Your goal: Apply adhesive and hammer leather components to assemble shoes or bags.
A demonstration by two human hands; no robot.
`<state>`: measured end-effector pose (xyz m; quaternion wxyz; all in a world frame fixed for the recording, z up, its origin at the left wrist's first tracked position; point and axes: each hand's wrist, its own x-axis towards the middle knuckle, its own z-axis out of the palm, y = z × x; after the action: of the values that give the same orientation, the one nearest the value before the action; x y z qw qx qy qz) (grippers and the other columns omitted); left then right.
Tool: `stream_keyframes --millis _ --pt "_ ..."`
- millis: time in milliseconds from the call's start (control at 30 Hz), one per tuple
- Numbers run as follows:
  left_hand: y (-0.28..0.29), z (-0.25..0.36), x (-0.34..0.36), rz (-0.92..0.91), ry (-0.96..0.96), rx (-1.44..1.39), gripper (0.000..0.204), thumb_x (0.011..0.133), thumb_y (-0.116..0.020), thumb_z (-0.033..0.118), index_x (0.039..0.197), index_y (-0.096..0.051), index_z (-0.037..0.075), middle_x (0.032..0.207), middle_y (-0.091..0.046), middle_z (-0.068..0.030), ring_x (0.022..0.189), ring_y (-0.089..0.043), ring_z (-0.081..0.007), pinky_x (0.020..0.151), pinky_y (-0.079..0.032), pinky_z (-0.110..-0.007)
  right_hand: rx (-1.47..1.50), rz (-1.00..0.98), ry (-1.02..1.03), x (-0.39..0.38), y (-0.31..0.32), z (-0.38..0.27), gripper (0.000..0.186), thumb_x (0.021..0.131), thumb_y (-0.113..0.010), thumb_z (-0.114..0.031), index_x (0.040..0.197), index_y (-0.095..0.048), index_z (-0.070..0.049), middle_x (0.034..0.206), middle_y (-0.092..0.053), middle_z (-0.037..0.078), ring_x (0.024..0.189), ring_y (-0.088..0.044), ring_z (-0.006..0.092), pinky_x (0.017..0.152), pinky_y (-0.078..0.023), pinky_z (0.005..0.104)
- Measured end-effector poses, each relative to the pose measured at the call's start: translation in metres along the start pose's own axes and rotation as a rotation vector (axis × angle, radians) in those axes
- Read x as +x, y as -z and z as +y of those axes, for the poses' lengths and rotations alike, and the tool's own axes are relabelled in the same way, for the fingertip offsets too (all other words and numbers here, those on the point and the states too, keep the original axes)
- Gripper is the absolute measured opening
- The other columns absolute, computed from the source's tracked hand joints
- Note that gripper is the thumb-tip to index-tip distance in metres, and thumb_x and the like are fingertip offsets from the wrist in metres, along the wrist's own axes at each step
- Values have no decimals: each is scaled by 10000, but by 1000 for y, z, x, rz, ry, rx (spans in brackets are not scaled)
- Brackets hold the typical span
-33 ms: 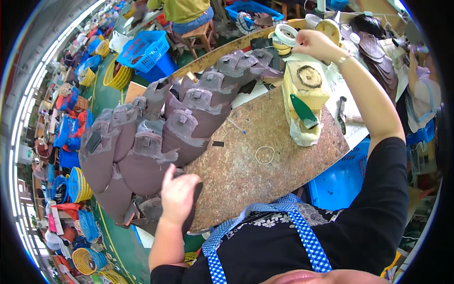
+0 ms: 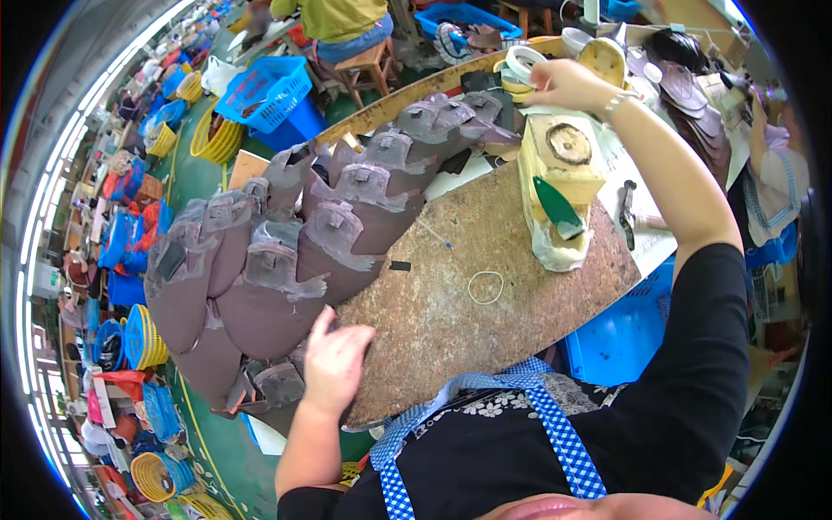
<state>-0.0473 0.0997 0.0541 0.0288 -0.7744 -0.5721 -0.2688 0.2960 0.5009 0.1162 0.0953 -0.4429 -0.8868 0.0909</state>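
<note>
My right hand (image 2: 572, 89) is at the far side of the board, its fingers curled against the edge of a white tape roll (image 2: 523, 62). What lies between its fingertips is hidden. Near the front left edge of the board (image 2: 433, 321), my left hand (image 2: 336, 368) hovers with fingers loosely apart, holding nothing I can see. Beside it spreads an overlapping pile of dark brown cut pieces (image 2: 260, 316) with greyish, shiny patches. A pale yellow block (image 2: 563, 178) stands on the board, a green-handled tool (image 2: 556, 206) tucked against its front.
A rubber band (image 2: 485, 288) and a small black strip (image 2: 399, 266) lie on the board. Right of the block is a dark metal tool (image 2: 627, 204). A blue basket (image 2: 620, 338) sits below the right edge. Another person (image 2: 338, 22) sits beyond the table.
A dark brown piece that showed beside my left hand no longer lies over the board there. My left hand has shifted slightly right, and my right hand slightly left along the tape roll.
</note>
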Motion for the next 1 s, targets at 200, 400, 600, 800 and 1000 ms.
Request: stream_keyframes --millis 200,400,600,800,1000 --pt "-25 26 -28 -24 94 -96 146 813 -720 159 911 -677 60 584 -580 -40 564 -609 -224 737 -532 -405 -519 -529 108 58 -32 -66 698 632 -751 -646 939 -726 -19 970 -702 186 912 -673 338 798 -520 402" --pt "-19 31 -62 186 257 -275 403 688 -760 388 778 -588 36 523 -362 0 447 -395 -180 525 -388 -332 -902 -598 354 65 -75 -69 253 666 -671 -193 870 -764 -75 890 -729 123 854 -707 273 706 -551 390" --pt "-18 41 -63 350 480 -282 449 791 -645 28 1210 -498 -40 1098 -544 -170 1015 -551 -290 936 -434 -373 -933 -23 271 43 34 -60 227 637 -718 -252 796 -732 -90 818 -708 113 733 -690 335 623 -553 409" --pt "-23 24 -67 387 747 -801 248 1010 -482 128 1215 -525 -5 1158 -600 -123 1112 -580 -203 992 -429 -335 -805 552 472 14 79 -33 101 788 -578 -134 820 -606 -43 787 -626 167 758 -651 335 672 -519 428" --pt "-26 16 -29 123 924 -1360 342 1007 -505 332 1121 -598 23 1072 -664 -124 1017 -653 -248 893 -499 -352 -670 693 327 -18 96 -71 102 816 -556 -135 843 -613 -55 779 -636 168 767 -653 338 668 -509 446"
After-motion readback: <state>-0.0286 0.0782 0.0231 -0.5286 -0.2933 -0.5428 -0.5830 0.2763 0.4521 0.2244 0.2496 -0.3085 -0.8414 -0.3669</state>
